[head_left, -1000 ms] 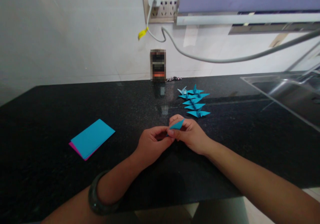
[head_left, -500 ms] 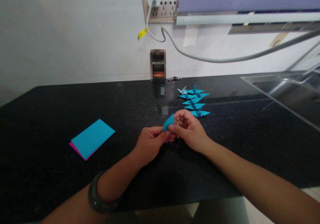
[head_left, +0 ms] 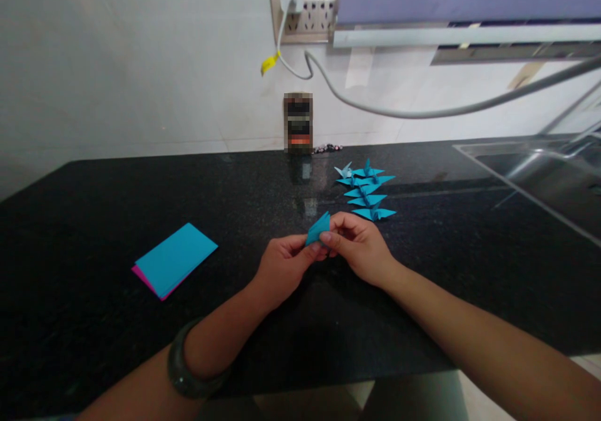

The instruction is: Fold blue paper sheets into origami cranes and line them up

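A small folded piece of blue paper [head_left: 319, 228] is held between both hands above the dark counter. My left hand [head_left: 282, 267] pinches its lower left edge with thumb and fingers. On the right side, my right hand [head_left: 359, 246] grips the same paper, thumb in front and fingers curled behind. Just beyond the right hand lie several folded blue paper cranes [head_left: 367, 197], with one paler crane [head_left: 345, 171] at the back left of the group. A stack of blue sheets [head_left: 177, 257] rests to the left, a pink edge [head_left: 144, 278] showing beneath.
The black counter [head_left: 94, 208] meets a pale wall. Against the wall stands a pixelated upright object [head_left: 298, 122] beside a beaded string [head_left: 327, 149]. A metal sink [head_left: 539, 177] is at the right. A grey cable [head_left: 404, 114] hangs from the wall socket [head_left: 305, 15].
The fingers of my right hand have shifted slightly, curling lower behind the folded paper. Both hands still hold it in nearly the same place.
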`<state>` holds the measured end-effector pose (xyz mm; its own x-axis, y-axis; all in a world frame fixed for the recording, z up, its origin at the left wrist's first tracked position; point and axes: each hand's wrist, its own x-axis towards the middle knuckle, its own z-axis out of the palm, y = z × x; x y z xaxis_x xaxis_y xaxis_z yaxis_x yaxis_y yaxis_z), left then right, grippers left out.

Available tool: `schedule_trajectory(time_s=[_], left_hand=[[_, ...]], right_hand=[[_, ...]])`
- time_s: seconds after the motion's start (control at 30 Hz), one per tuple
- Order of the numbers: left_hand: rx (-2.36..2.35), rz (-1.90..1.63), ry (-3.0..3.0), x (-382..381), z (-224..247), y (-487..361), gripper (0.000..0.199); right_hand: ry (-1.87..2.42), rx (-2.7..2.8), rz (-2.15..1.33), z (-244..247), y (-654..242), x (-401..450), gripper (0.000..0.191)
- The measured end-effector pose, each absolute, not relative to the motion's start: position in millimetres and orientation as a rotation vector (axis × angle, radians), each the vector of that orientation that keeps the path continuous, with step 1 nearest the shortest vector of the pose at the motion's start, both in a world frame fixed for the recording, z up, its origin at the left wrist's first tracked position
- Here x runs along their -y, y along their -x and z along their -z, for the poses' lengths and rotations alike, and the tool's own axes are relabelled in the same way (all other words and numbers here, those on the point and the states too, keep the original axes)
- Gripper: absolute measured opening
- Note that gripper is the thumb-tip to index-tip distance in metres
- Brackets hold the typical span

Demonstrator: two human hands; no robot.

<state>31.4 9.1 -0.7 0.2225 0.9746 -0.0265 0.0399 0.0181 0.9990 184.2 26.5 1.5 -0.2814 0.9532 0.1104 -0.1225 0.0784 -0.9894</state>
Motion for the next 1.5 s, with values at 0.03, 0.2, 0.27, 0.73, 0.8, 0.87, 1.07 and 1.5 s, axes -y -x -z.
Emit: schedule_trajectory(time_s=[0.03, 0.2, 0.27, 0.73, 0.8, 0.87, 1.07, 1.5], left_hand=[[-1.080, -1.016, -1.336, -9, 1, -31, 0.019], [-1.118, -1.024, -1.375, -10, 2, -29, 0.024], [-1.129, -1.028, -1.371, -10, 2, -28, 0.023], [-1.201, -1.120, -1.364, -9, -1, -30, 0.016], [-1.200, -1.109, -1.388, -9, 0, -29, 0.018], [-1.192, -1.078, -1.419, -9, 0, -29, 0.020], [-1.135, -1.023, -1.473, -6, -1, -31, 0.019], [-0.995, -1.029, -1.258, -2, -3, -35, 0.011]], right_hand=[[0.905, 1.380, -1.395, -1, -185, -27, 0.027], [0.902, 1.342, -1.460, 1, -186, -29, 0.026], [0.891, 1.303, -1.505, 3, -185, -29, 0.024], [0.854, 1.096, -1.711, 4, -182, -27, 0.026], [0.835, 1.088, -1.690, 4, -180, -26, 0.029], [0.817, 1.098, -1.665, 4, -179, -24, 0.031], [0.886, 1.122, -1.649, 3, -175, -20, 0.021], [0.931, 0.946, -1.733, -2, -172, -19, 0.034]])
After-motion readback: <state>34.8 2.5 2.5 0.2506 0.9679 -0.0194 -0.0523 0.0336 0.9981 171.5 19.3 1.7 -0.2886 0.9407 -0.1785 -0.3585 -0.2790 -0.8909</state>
